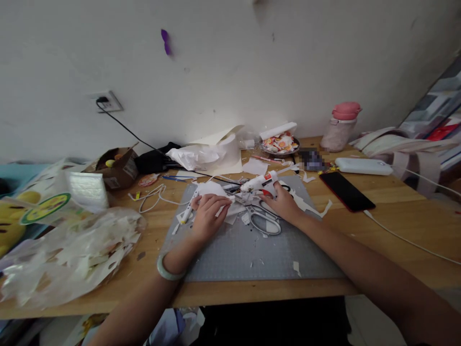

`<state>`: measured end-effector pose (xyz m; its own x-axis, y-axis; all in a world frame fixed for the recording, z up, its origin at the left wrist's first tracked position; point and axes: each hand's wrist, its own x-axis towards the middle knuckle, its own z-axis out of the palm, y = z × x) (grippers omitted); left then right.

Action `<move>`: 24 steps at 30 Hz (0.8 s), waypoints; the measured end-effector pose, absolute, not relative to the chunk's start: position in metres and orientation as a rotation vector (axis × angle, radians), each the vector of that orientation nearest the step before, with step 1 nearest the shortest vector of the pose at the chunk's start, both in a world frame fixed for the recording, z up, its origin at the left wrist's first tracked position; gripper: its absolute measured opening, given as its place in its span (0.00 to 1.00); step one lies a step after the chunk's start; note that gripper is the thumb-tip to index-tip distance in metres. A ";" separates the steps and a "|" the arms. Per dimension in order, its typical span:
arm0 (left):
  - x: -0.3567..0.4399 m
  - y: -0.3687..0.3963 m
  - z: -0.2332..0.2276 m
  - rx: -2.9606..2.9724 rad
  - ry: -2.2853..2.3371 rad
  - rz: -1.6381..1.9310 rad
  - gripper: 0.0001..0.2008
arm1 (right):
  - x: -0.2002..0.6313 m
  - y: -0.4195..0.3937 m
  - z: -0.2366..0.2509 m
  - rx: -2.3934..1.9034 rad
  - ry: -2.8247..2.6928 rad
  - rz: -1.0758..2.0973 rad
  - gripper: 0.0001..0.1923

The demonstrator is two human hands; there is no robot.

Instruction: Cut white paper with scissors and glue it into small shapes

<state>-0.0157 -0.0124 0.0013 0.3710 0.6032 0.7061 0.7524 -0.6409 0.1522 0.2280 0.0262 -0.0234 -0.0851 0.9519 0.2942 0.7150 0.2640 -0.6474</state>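
A white hot glue gun point(260, 182) with orange parts is in my right hand point(285, 205), the fingers wrapped round its handle. Its nozzle points left, toward my left hand point(211, 215). The fingers of that hand are bent and pressed together, with a small white piece point(232, 198) at their tips. Grey-handled scissors point(265, 222) lie between the hands on the grey cutting mat point(245, 259). White paper scraps point(209, 187) lie around and partly under the left fingers. A white pen-like tool point(187, 212) rests left of that hand.
A plastic bag of scraps point(79, 259) covers the table's left side. At the back are a cardboard box point(118, 169), white paper point(219, 151) and a bowl of wrapped sweets point(280, 144). A phone point(346, 191) and pink-lidded bottle point(339, 127) stand to the right.
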 end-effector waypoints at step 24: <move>-0.016 -0.013 0.003 -2.393 -1.349 -1.088 0.06 | 0.228 0.026 -0.026 -1.503 -1.887 0.361 0.18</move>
<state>-0.0165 -0.0127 0.0027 0.3179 0.6646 0.6762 0.8014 -0.5695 0.1830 0.2278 0.0257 -0.0258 -0.0943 0.9361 0.3389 0.7449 0.2921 -0.5998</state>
